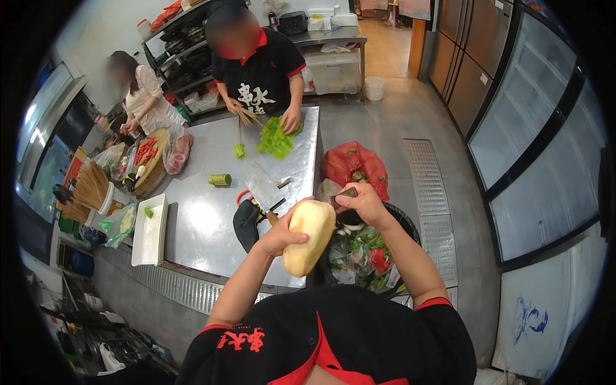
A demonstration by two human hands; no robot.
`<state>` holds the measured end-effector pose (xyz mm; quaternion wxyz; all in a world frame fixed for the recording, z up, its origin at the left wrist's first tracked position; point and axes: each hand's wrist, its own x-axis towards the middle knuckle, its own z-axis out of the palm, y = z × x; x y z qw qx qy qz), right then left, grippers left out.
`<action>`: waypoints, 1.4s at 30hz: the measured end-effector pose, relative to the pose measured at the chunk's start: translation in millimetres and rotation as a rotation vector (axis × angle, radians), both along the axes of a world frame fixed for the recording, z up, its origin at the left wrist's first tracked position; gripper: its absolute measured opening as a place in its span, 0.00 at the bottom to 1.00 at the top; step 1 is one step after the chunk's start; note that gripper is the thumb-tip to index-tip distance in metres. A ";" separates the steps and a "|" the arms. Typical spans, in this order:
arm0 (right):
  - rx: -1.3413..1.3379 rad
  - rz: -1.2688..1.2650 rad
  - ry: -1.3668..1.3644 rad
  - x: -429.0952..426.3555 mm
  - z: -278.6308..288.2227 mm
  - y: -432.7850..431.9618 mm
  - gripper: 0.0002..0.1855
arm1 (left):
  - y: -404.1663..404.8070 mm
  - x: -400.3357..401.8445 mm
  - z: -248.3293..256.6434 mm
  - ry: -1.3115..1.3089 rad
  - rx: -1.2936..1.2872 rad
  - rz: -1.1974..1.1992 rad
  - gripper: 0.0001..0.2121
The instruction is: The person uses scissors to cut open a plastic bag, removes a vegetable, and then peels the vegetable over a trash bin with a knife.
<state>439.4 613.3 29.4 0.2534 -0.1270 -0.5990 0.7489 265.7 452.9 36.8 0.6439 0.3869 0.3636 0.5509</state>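
A large peeled root vegetable, pale yellow [309, 238], is gripped in my left hand [284, 236] over the near right corner of the steel table. My right hand [363, 204] is closed on a dark handle [343, 197] at the upper right of the vegetable; the tool's working end is hard to make out. A cleaver [264, 186], a black pouch-like thing [246, 225] and red-handled scissors [243, 196] lie on the table beyond my left hand. A cut green stem piece [220, 180] lies farther left. Under my right hand is a black bin [365, 260] full of vegetable scraps and plastic.
Across the steel table [202, 139], a co-worker [260, 62] holds skewers and green slices [279, 138]. Another person [147, 91] stands at the far left, near a round chopping board [154, 163]. A white tray [150, 231] sits at the left edge. A red mesh sack [356, 161] lies beyond the bin.
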 end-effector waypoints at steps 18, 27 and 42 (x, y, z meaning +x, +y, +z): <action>0.057 0.000 -0.036 17.6 5.1 6.9 0.08 | 17.6 -1.5 -23.3 -0.201 -0.185 -0.040 0.34; 0.652 -0.024 -0.085 9.9 6.0 -6.4 0.08 | 23.0 -3.8 -5.6 -0.046 -0.209 0.065 0.33; 0.261 -0.012 0.084 -4.4 -5.9 -6.8 0.07 | 23.1 -6.5 -16.7 -0.095 -0.123 0.174 0.39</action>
